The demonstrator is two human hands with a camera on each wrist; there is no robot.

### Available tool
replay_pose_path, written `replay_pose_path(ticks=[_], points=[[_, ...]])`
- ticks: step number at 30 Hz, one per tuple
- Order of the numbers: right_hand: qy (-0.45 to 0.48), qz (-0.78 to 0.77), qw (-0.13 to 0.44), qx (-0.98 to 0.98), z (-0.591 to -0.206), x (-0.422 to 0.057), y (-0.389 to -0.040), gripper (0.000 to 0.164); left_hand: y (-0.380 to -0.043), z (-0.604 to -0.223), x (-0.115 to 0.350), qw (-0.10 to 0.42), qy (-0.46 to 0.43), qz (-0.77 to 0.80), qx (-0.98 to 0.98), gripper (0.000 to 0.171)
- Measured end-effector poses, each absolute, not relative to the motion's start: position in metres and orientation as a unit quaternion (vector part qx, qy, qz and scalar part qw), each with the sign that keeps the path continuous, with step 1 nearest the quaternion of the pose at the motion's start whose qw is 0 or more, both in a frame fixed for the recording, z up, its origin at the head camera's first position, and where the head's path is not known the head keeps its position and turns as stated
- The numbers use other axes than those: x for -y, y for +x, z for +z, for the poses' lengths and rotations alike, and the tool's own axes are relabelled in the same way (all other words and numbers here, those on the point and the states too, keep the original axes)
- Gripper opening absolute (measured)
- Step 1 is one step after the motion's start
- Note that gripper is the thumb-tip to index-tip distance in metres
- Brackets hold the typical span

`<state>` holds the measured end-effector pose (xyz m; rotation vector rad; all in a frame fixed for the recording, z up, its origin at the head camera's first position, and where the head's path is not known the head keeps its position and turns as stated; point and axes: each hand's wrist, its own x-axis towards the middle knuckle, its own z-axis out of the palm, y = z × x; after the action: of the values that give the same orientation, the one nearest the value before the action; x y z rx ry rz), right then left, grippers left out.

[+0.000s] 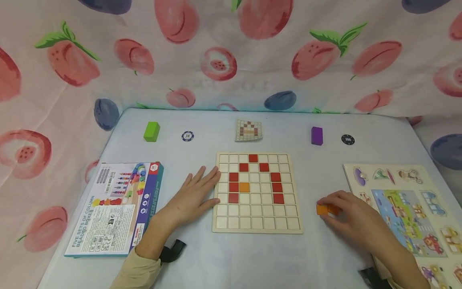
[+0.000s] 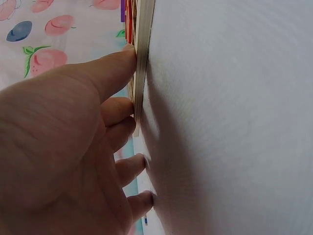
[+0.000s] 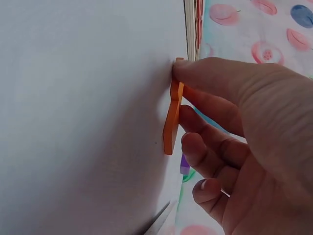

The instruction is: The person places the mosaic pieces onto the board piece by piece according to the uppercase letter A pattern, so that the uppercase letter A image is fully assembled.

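A square wooden grid board [image 1: 254, 210] lies mid-table with several red tiles [image 1: 276, 177] and one orange tile [image 1: 244, 187] in its squares. At its left edge rests my left hand [image 1: 193, 198], fingers spread and fairly straight, thumb and fingertips at the rim. Right of the board, my right hand [image 1: 351, 214] pinches an orange tile [image 1: 322, 210] between thumb and fingers. The right wrist view shows a second orange tile [image 3: 169, 129] touching the pinched one, low at the table surface beside the fingertips.
Behind the board stands a small pattern card [image 1: 248, 130]. A green block [image 1: 151, 131] and a chip [image 1: 187, 136] are back left; a purple block [image 1: 317, 136] and a black chip [image 1: 348, 139] back right. A boxed set [image 1: 104, 224] lies left, a picture puzzle board [image 1: 408, 176] right.
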<state>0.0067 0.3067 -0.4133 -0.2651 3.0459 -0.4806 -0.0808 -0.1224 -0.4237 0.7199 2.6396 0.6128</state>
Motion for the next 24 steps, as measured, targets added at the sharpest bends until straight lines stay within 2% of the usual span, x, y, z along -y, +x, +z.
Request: replay_pose_path(ticks=[13, 20, 24], points=[[-0.089, -0.158, 0.021, -0.983, -0.413, -0.304, -0.003, 0.032, -0.082, -0.423, 0.123, 0.167, 0.257, 0.215, -0.927, 0.078], [-0.116, -0.174, -0.017, -0.978, -0.408, -0.283, -0.015, 0.028, -0.082, -0.424, 0.123, 0.171, 0.255, 0.215, -0.927, 0.079], [-0.132, -0.178, -0.018, -0.975, -0.405, -0.267, -0.022, 0.028, -0.082, -0.424, 0.122, 0.173, 0.256, 0.214, -0.927, 0.078]])
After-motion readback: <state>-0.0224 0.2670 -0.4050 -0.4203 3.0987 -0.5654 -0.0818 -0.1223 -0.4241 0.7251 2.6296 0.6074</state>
